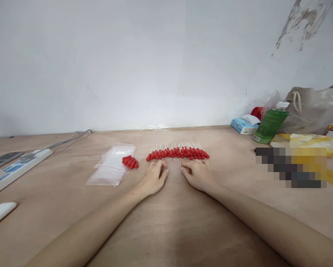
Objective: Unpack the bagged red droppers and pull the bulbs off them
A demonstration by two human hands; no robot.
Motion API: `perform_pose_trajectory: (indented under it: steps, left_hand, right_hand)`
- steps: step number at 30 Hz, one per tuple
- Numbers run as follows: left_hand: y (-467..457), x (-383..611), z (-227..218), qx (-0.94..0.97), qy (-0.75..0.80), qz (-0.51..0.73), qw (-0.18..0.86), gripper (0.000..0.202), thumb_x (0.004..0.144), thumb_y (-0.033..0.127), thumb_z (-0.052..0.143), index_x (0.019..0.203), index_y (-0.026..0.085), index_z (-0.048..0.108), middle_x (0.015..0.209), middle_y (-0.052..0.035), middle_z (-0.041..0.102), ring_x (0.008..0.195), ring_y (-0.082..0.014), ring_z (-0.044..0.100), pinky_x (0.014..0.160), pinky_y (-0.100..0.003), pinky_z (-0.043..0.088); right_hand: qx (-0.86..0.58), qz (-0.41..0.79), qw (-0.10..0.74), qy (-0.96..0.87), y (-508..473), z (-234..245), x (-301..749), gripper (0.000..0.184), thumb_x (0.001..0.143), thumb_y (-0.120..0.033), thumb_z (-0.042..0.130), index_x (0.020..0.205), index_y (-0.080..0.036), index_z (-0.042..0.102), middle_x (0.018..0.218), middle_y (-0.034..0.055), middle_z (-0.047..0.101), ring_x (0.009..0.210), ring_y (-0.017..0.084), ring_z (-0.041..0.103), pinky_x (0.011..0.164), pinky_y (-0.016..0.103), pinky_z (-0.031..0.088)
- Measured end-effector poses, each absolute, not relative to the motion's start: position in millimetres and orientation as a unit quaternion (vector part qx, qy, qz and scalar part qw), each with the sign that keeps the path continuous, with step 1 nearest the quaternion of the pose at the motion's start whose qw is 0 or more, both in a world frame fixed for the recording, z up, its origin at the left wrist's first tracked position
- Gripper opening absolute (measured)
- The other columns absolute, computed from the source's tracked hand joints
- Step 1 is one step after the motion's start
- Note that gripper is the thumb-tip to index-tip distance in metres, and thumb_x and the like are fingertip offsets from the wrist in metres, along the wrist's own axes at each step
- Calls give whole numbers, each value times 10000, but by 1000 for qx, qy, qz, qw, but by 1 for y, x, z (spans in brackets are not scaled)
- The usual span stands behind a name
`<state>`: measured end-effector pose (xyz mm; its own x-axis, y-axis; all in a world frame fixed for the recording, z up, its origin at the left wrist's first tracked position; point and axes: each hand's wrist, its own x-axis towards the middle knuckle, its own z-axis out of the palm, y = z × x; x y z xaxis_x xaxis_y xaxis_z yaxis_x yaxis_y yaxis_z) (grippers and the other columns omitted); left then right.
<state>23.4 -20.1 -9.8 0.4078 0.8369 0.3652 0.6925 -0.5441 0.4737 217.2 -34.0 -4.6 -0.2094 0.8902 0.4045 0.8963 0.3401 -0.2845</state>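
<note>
A row of clear, thin dropper tubes point(173, 171) lies side by side on the table in front of me. My left hand point(154, 177) rests against the row's left edge, thumb and curled fingers touching it. On the opposite edge, my right hand point(198, 174) presses its thumb and bent fingers the same way, so the tubes are held between both hands. Just beyond lies a wide row of droppers with red rubber bulbs point(180, 152), bulbs towards me and clear stems towards the wall. Several loose red bulbs point(130, 162) sit left of my left hand, partly over clear zip bags point(107, 172).
At the left are a white power strip point(29, 163), a dark phone point(6, 158) and a white object point(0, 214). At the right stand a tissue pack point(244, 125) and a green bottle point(270, 124), with plastic bags point(308, 142) beside them. A pixelated patch covers something there.
</note>
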Motion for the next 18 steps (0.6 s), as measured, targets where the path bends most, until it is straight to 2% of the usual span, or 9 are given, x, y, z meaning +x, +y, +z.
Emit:
perform_pose_trajectory:
  steps: [4,7,11,14,18]
  left_hand:
    - [-19,20,-3,817,468,317,113,161,843,288,422,949,187,489,920,-52,577,860,-184,534,769,-336,430]
    - [-9,17,11,814,475,335,17,157,821,277,464,932,183,524,941,-62,573,927,-210,505,826,-355,396]
    - [15,17,26,834,475,265,-89,207,786,275,517,966,193,578,979,-83,575,971,-258,468,844,-401,354]
    - [31,22,28,853,462,226,-87,234,782,272,519,990,200,598,988,-88,591,975,-272,474,850,-425,333]
    - [45,30,24,866,448,215,-59,175,767,234,525,891,193,641,849,-80,626,869,-243,539,813,-385,371]
  right_hand:
    - [-581,23,256,-772,-30,-5,220,229,811,-274,441,655,-200,592,634,-12,602,698,142,506,697,294,224]
    - [-583,42,275,-763,-27,-5,224,219,817,-268,435,757,-237,644,644,-15,616,705,145,512,723,310,236]
    - [-585,57,301,-751,-26,-6,229,232,816,-290,438,807,-248,667,668,-3,633,712,156,518,753,331,252]
    - [-586,59,307,-748,-24,-8,231,237,809,-306,441,798,-235,667,639,-2,623,689,155,517,757,337,267]
    - [-598,42,292,-745,-23,-12,232,224,803,-301,453,838,-227,662,662,5,623,696,153,521,734,322,280]
